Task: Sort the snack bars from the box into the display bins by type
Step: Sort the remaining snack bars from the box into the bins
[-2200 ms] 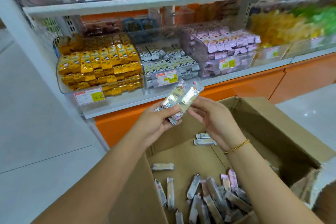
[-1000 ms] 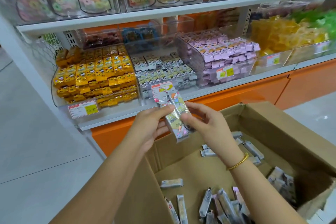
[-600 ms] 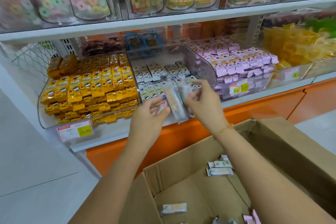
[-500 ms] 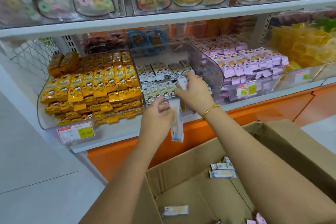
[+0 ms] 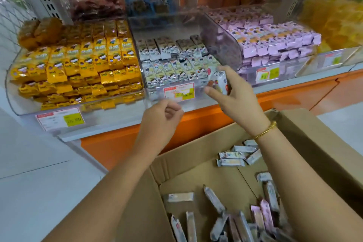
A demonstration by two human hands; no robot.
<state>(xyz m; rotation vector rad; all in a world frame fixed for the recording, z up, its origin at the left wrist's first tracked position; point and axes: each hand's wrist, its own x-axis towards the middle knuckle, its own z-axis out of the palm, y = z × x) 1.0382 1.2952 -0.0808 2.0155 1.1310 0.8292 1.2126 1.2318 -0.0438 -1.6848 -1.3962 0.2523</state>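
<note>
Pinching a white-wrapped snack bar (image 5: 221,82) between thumb and fingers, the right grip (image 5: 239,100) is raised at the front right corner of the middle clear plastic bin (image 5: 155,92). The bar is tilted and sits just above the bin's red, white and yellow price label (image 5: 179,92). That bin holds rows of white and cream bars (image 5: 172,61) like the one being held.

The left grip (image 5: 163,116) hangs lower and to the left, in front of the white shelf edge (image 5: 98,129). Its fingers are loosely curled and hold nothing.

To the left stands a clear bin (image 5: 23,108) stacked high with yellow-wrapped bars (image 5: 78,65). To the right, another clear bin (image 5: 249,76) is filled with lilac-wrapped bars (image 5: 265,41). All three bins sit side by side on the shelf, above an orange base panel (image 5: 196,124).

A thin gold bracelet (image 5: 265,129) circles the right wrist. Below both arms lies the open brown cardboard box (image 5: 314,143). A few pale bars (image 5: 231,159) lie near its far wall, and a looser heap of pale and pink-wrapped bars (image 5: 216,222) lies nearer the camera.
</note>
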